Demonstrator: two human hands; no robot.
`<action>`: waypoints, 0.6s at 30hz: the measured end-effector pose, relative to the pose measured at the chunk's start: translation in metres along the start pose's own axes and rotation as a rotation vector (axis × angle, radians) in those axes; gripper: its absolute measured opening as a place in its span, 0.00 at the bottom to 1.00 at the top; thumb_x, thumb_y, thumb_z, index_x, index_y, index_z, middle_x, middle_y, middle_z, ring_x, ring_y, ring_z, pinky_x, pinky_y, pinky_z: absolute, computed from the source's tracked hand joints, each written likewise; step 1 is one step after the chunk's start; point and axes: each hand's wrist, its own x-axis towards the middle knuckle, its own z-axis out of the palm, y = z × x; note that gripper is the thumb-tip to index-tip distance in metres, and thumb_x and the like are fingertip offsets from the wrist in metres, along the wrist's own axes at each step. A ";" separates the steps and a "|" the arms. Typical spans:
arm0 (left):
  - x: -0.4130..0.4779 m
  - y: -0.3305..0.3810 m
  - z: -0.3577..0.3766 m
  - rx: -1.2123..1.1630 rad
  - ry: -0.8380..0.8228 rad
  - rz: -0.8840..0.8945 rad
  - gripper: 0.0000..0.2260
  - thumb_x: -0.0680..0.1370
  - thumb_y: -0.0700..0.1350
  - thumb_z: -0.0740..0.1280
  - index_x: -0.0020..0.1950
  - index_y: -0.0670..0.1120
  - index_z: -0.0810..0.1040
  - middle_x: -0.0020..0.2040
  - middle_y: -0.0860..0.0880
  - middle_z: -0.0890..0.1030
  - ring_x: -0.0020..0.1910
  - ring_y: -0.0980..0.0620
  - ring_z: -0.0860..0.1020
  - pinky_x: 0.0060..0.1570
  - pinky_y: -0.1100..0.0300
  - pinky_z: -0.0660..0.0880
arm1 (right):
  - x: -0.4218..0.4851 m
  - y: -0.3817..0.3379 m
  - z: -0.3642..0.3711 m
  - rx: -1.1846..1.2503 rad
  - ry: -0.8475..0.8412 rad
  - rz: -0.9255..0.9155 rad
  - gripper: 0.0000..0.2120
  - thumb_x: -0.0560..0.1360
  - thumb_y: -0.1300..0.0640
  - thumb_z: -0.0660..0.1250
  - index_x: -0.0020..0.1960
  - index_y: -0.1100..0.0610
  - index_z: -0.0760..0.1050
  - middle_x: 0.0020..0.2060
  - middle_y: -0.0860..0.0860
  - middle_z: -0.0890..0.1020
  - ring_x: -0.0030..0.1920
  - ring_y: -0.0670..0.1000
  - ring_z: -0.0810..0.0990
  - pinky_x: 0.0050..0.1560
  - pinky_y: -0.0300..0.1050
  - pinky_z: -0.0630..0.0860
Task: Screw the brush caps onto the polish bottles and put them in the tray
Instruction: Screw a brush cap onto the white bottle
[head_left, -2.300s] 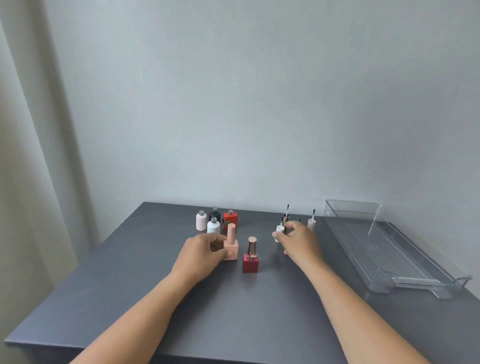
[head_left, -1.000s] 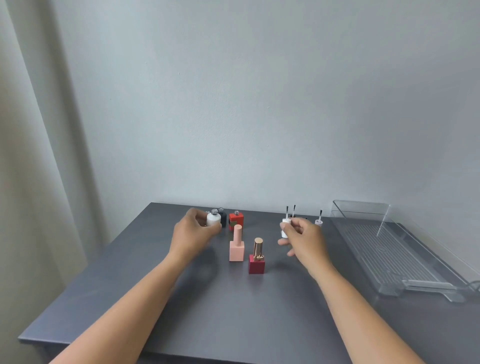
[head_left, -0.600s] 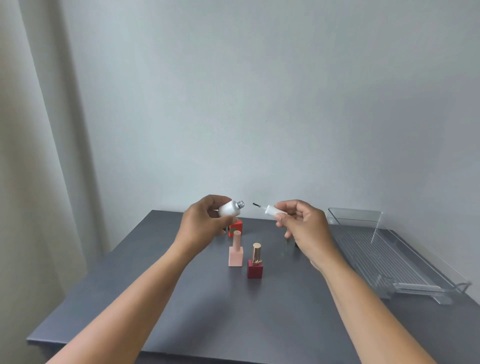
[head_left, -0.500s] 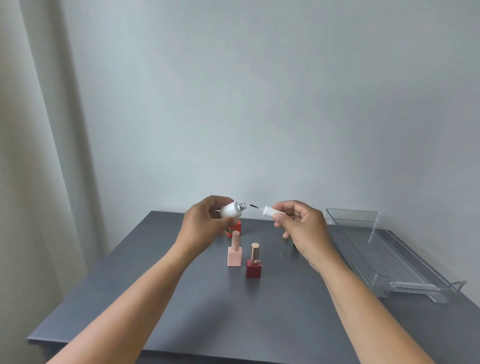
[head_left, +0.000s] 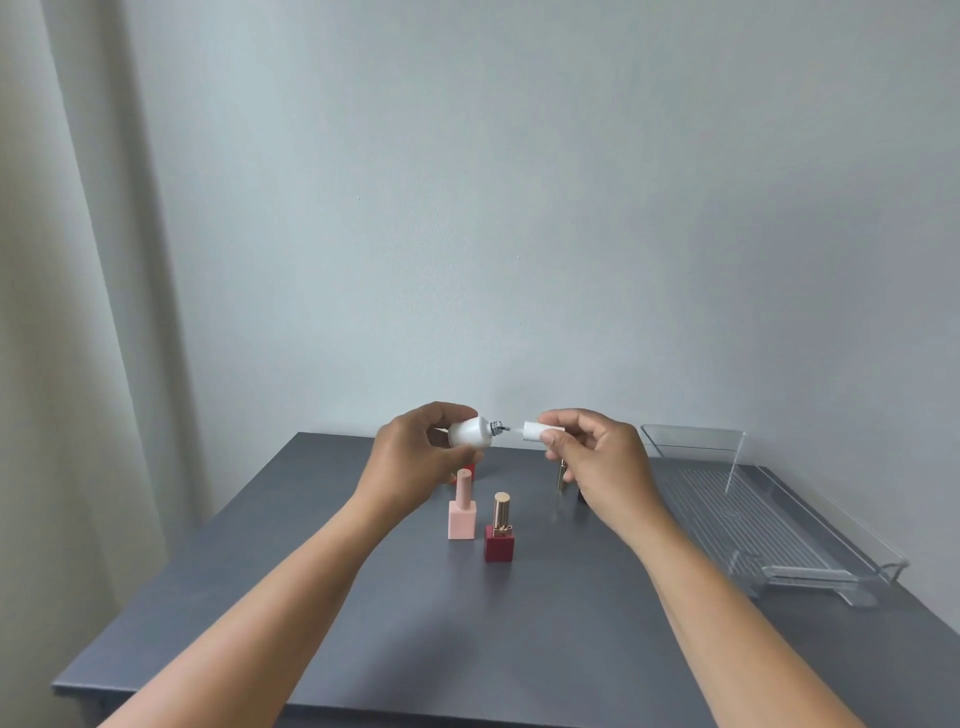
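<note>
My left hand (head_left: 410, 462) holds a white polish bottle (head_left: 470, 432) on its side above the table, neck pointing right. My right hand (head_left: 602, 462) pinches a white brush cap (head_left: 540, 431) level with it. The brush tip sits inside the bottle's neck, and a small gap separates cap and neck. A capped pink bottle (head_left: 462, 512) and a capped dark red bottle with a gold cap (head_left: 500, 530) stand on the grey table (head_left: 467, 623) below my hands. The clear plastic tray (head_left: 748, 519) lies at the right with nothing in it.
Behind my left hand a red bottle (head_left: 470, 470) is partly hidden. A gold brush cap (head_left: 560, 475) and a dark object (head_left: 581, 494) peek out beside my right hand. A grey wall runs behind the table and a curtain hangs at the left.
My hands picked up the white bottle and the white brush cap from the table's back rows and raised them. Over the last half second the brush has entered the bottle's neck.
</note>
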 end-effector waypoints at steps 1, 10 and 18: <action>0.000 0.000 0.000 0.012 -0.005 0.004 0.16 0.70 0.41 0.77 0.54 0.56 0.83 0.38 0.52 0.86 0.35 0.55 0.84 0.41 0.56 0.83 | 0.000 -0.001 0.000 0.000 -0.002 -0.006 0.11 0.75 0.61 0.70 0.45 0.44 0.81 0.36 0.52 0.84 0.38 0.49 0.80 0.34 0.41 0.75; -0.008 0.004 0.012 0.025 -0.020 0.040 0.19 0.70 0.41 0.78 0.55 0.59 0.82 0.43 0.53 0.85 0.40 0.50 0.83 0.44 0.55 0.83 | 0.000 -0.001 -0.001 -0.029 -0.047 0.012 0.15 0.75 0.66 0.68 0.54 0.48 0.82 0.40 0.50 0.82 0.28 0.46 0.77 0.34 0.35 0.74; -0.014 0.008 0.019 -0.038 0.003 0.006 0.16 0.68 0.41 0.79 0.51 0.54 0.82 0.41 0.50 0.86 0.38 0.47 0.85 0.41 0.55 0.83 | -0.003 0.002 0.001 -0.012 -0.024 -0.005 0.03 0.77 0.54 0.69 0.44 0.51 0.79 0.30 0.49 0.82 0.28 0.45 0.76 0.29 0.35 0.70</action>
